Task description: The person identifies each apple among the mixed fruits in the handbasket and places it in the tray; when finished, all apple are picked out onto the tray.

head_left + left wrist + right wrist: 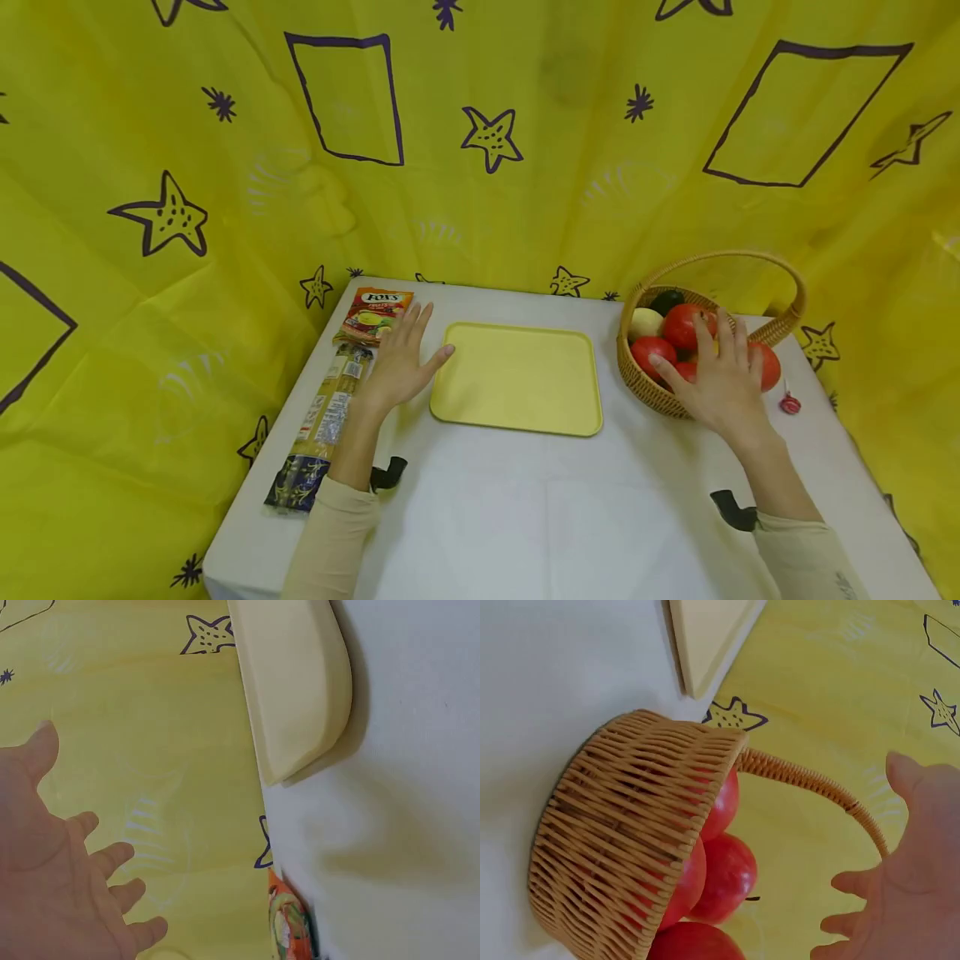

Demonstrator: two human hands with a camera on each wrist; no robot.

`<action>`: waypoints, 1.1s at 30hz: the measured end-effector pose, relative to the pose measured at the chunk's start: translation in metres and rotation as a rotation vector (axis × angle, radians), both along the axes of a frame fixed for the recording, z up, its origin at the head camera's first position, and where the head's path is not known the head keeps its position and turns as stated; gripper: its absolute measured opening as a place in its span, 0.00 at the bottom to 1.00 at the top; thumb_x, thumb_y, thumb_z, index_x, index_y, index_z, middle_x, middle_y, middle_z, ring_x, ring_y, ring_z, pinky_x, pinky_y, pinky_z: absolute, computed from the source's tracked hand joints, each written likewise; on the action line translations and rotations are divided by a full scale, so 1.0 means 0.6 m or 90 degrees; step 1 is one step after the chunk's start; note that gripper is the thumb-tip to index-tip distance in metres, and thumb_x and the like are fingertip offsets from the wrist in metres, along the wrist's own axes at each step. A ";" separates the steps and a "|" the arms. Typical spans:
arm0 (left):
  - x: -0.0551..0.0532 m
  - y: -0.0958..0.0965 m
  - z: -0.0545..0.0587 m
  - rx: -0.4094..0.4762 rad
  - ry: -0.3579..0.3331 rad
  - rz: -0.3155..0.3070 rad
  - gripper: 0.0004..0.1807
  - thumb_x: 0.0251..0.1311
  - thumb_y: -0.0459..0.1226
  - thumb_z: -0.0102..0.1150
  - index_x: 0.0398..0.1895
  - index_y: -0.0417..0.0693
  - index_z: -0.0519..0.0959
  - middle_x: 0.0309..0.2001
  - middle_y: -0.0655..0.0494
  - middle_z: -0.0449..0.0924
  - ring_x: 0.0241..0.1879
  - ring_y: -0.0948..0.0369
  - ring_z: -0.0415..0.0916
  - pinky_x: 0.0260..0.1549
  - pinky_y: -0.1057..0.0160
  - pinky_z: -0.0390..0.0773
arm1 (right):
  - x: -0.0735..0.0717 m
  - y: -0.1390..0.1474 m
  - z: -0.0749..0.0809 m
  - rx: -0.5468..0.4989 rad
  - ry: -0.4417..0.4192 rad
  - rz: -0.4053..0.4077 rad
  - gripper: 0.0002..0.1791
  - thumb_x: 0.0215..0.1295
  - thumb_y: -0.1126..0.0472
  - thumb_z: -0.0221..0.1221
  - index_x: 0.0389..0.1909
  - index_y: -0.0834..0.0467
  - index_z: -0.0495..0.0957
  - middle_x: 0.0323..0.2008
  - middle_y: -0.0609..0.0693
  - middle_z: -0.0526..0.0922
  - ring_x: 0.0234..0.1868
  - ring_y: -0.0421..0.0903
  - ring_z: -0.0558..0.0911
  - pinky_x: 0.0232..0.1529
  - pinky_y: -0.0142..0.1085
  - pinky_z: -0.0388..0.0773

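Looks like pre-grasp: left grip (396, 368) and right grip (726, 387) spread, empty, red fruit (652, 357) in wicker basket (642, 388) at frame right; next likely calls for lowering and closing the right.

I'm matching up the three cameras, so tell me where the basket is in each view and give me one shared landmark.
Head: the basket is right of centre, to the right of the tray.
Left wrist: not in the picture.
Right wrist: lower left, appearing sideways.
Shared landmark: the tray, central in head, at the top edge in both wrist views.
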State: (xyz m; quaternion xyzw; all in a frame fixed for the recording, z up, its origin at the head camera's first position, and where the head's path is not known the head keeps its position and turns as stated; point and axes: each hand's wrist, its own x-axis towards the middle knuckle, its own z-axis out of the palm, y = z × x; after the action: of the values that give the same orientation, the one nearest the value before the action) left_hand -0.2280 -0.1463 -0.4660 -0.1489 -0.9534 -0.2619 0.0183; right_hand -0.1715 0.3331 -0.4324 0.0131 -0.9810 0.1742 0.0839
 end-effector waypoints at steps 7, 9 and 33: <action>-0.010 0.001 -0.006 0.130 -0.030 -0.034 0.48 0.76 0.62 0.47 0.87 0.60 0.36 0.86 0.53 0.30 0.83 0.49 0.24 0.75 0.28 0.41 | 0.003 0.028 0.019 -0.049 0.066 -0.022 0.50 0.76 0.34 0.49 0.82 0.65 0.49 0.81 0.72 0.39 0.80 0.74 0.34 0.73 0.76 0.30; -0.013 0.002 -0.010 0.174 -0.040 -0.042 0.47 0.77 0.60 0.48 0.87 0.62 0.35 0.86 0.55 0.29 0.83 0.49 0.23 0.75 0.28 0.42 | 0.005 0.040 0.027 -0.063 0.078 -0.029 0.47 0.77 0.35 0.49 0.81 0.65 0.51 0.81 0.73 0.43 0.79 0.77 0.38 0.73 0.76 0.32; -0.028 0.005 -0.092 0.632 -0.281 0.162 0.38 0.78 0.40 0.53 0.84 0.43 0.51 0.79 0.37 0.57 0.77 0.42 0.57 0.75 0.45 0.64 | 0.031 0.142 0.050 -0.215 -0.030 -0.285 0.40 0.75 0.36 0.51 0.76 0.59 0.68 0.64 0.64 0.80 0.62 0.70 0.75 0.37 0.40 0.67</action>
State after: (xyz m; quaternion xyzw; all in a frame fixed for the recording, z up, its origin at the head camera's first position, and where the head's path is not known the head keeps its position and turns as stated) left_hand -0.2451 -0.1430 -0.5213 0.0524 -0.7075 -0.7000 -0.0825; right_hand -0.1529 0.4185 -0.4024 -0.2225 -0.9181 0.3128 0.0986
